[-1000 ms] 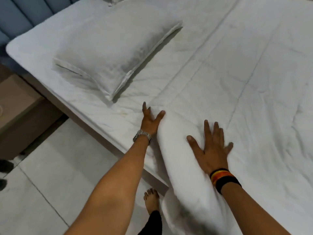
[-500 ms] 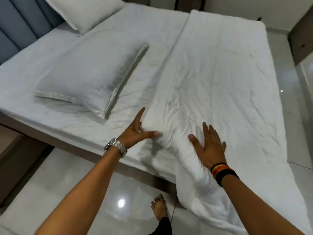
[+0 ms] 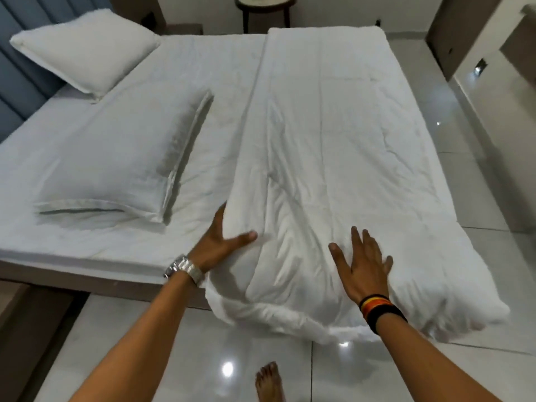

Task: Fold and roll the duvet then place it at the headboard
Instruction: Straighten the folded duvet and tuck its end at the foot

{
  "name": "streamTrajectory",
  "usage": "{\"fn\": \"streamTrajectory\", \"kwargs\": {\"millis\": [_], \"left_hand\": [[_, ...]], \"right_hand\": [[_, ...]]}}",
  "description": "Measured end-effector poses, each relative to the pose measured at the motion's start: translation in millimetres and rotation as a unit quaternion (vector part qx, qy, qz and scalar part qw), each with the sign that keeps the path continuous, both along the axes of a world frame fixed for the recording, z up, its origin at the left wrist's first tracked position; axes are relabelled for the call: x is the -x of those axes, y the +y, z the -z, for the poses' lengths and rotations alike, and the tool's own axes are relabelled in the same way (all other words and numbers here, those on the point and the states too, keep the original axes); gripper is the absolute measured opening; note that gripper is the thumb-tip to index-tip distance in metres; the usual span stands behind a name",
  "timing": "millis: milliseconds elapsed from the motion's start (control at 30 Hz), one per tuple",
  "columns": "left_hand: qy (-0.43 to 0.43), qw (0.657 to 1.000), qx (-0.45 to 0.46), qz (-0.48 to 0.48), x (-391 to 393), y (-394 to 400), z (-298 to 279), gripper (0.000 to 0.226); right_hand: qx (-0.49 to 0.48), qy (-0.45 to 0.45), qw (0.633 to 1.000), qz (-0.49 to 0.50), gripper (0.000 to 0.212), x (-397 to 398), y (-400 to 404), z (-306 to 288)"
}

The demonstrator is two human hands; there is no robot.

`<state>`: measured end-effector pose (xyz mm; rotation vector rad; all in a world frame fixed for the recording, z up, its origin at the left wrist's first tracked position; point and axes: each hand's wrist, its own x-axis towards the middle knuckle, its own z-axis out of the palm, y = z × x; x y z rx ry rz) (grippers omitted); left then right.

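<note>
The white duvet (image 3: 333,146) lies folded in a long band across the right half of the bed, and its near end hangs over the bed's edge. My left hand (image 3: 220,242), with a metal watch on the wrist, grips the duvet's left folded edge, thumb on top and fingers underneath. My right hand (image 3: 362,262), with a striped wristband, lies flat on top of the duvet with fingers spread. The blue padded headboard (image 3: 20,68) stands at the far left.
Two white pillows lie on the sheet: one flat (image 3: 116,166) near my left hand, one (image 3: 84,50) leaning against the headboard. A round side table (image 3: 264,7) stands beyond the bed. The glossy tiled floor (image 3: 203,358) and my bare foot (image 3: 269,381) are below.
My view has risen and pulled back, showing the whole bed. My left hand went from flat beside the duvet to gripping its left edge. My right hand stays pressed on top.
</note>
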<state>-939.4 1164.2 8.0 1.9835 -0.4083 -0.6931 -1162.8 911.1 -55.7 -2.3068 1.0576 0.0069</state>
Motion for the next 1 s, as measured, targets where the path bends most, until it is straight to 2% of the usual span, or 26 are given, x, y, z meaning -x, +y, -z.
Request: {"fn": "streamTrajectory", "kwargs": {"millis": [167,233,333,400,500,600,667,733,800,867,933,1000], "left_hand": [[0.090,0.988,-0.013,-0.121,43.9,20.3,100.3,0.115],[0.081,0.981,-0.021,-0.175,56.4,22.8,114.2,0.105],[0.009,0.971,-0.029,-0.236,46.5,30.9,99.9,0.090],[-0.034,0.968,-0.068,-0.239,28.1,49.3,83.3,0.095],[-0.023,0.968,-0.159,-0.195,28.8,68.4,72.6,0.105],[0.046,0.969,-0.169,-0.177,64.0,53.8,90.4,0.108],[0.018,0.963,-0.168,-0.211,96.2,37.6,110.2,0.111],[-0.035,0.941,-0.217,-0.257,124.9,21.6,123.0,0.118],[-0.056,0.923,-0.272,-0.266,156.9,-1.7,130.3,0.123],[-0.082,0.935,-0.264,-0.223,189.2,-24.4,139.6,0.119],[-0.125,0.951,-0.230,-0.162,214.3,-45.2,150.7,0.112],[-0.144,0.961,-0.198,-0.130,227.6,-65.9,153.7,0.106]], "right_hand": [[0.036,0.089,0.994,-0.044,0.101,14.3,-1.2,35.8],[0.068,0.113,0.988,-0.074,0.101,17.9,-7.3,46.3],[0.109,0.094,0.984,-0.104,0.095,18.2,-8.4,58.8],[0.116,0.081,0.983,-0.116,0.091,24.9,-9.8,64.3],[0.086,0.110,0.979,-0.152,0.101,47.2,-14.0,65.7],[0.095,0.066,0.986,-0.122,0.102,66.9,-30.8,60.8],[0.124,0.026,0.988,-0.082,0.098,91.5,-49.4,61.2],[0.131,-0.024,0.991,0.016,0.102,124.3,-71.9,63.7],[0.064,-0.061,0.984,0.157,0.122,156.5,-106.3,66.5],[-0.078,-0.087,0.962,0.247,0.148,179.1,-147.1,65.2],[-0.209,-0.116,0.941,0.238,0.157,194.9,-181.0,63.9],[-0.251,-0.133,0.940,0.190,0.149,197.0,-195.8,64.0]]}}
